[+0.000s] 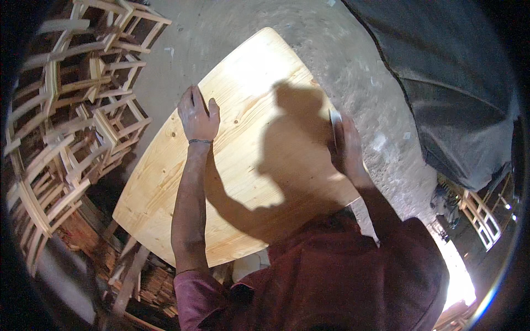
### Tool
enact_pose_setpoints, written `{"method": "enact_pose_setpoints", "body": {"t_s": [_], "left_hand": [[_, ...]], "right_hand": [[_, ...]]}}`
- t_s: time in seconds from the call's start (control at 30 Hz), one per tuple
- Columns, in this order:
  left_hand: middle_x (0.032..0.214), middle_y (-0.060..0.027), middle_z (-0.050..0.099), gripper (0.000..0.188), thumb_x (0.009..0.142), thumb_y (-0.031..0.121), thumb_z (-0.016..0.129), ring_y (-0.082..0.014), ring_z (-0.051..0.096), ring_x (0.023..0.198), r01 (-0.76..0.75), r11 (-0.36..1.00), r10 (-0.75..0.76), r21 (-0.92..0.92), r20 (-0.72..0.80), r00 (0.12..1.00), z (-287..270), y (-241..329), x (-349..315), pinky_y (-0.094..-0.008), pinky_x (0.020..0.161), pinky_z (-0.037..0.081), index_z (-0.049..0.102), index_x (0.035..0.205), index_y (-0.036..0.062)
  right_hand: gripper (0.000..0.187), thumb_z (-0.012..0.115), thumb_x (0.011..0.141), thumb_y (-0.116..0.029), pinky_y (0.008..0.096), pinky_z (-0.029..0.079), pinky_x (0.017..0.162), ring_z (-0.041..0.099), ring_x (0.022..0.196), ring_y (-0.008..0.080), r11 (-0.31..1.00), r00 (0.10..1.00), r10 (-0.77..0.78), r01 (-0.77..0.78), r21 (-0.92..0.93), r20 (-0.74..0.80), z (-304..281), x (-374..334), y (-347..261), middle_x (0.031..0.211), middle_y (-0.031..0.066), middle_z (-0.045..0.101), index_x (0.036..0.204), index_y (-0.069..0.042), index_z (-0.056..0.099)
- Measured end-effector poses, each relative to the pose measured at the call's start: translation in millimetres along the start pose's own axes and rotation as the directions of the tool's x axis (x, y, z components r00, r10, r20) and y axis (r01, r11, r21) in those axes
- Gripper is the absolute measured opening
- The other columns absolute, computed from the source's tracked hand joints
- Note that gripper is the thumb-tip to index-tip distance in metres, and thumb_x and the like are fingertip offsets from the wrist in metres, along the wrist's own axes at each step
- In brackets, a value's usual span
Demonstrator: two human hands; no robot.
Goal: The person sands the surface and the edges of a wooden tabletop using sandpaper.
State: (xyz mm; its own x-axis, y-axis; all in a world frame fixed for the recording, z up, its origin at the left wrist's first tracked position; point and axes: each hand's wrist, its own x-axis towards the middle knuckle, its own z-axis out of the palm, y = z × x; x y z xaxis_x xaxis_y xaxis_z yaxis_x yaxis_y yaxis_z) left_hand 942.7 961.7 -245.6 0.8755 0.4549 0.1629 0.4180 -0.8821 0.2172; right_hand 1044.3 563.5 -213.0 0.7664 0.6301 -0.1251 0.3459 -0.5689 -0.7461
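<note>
A large pale wooden panel [237, 160], knotted and with gently curved sides, lies tilted before me. My left hand [200, 118] grips its left edge, with the fingers over the rim and the thumb apart on the top face. A dark band circles that wrist. At the right edge, my right hand [349, 146] is closed around a flat piece with a pale edge [334, 120], pressed to the panel's side. The hand is slightly blurred and covers most of that piece, so its kind cannot be told. My shadow falls across the panel's right half.
Stacked wooden frames [105, 118], resembling stool or chair frames, fill the left side. Dark sheeting [458, 94] hangs at the right. Under the panel's lower left are a wooden support [131, 276] and reddish scrap wood [160, 284]. A rough grey floor [204, 33] lies beyond.
</note>
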Motion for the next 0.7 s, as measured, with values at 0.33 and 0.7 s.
{"method": "enact_pose_setpoints", "body": {"t_s": [0.33,0.7], "left_hand": [[0.155,-0.0249,0.045,0.056,0.098,0.023,0.053,-0.0414,0.040,0.146,-0.090,0.995,0.095,-0.052,0.094,0.991,14,5,9,-0.0576,0.119,0.032,0.049,0.145,-0.0061],[0.151,-0.0220,0.052,0.051,0.098,0.023,0.053,-0.0407,0.046,0.142,-0.135,0.989,0.137,-0.055,0.043,0.990,13,-9,1,-0.0563,0.118,0.034,0.053,0.142,-0.0034]], "right_hand": [[0.060,0.056,0.099,-0.032,0.0538,0.036,0.117,0.045,0.136,0.0510,0.792,0.895,-0.424,0.294,-0.535,-0.137,81,278,-15,0.149,0.0297,0.047,0.145,0.005,0.044],[0.074,0.045,0.105,-0.038,0.0536,0.018,0.126,0.021,0.153,0.0476,0.832,0.880,0.462,-0.387,-0.398,0.110,-44,-236,92,0.166,0.0304,0.019,0.160,0.005,0.020]]}}
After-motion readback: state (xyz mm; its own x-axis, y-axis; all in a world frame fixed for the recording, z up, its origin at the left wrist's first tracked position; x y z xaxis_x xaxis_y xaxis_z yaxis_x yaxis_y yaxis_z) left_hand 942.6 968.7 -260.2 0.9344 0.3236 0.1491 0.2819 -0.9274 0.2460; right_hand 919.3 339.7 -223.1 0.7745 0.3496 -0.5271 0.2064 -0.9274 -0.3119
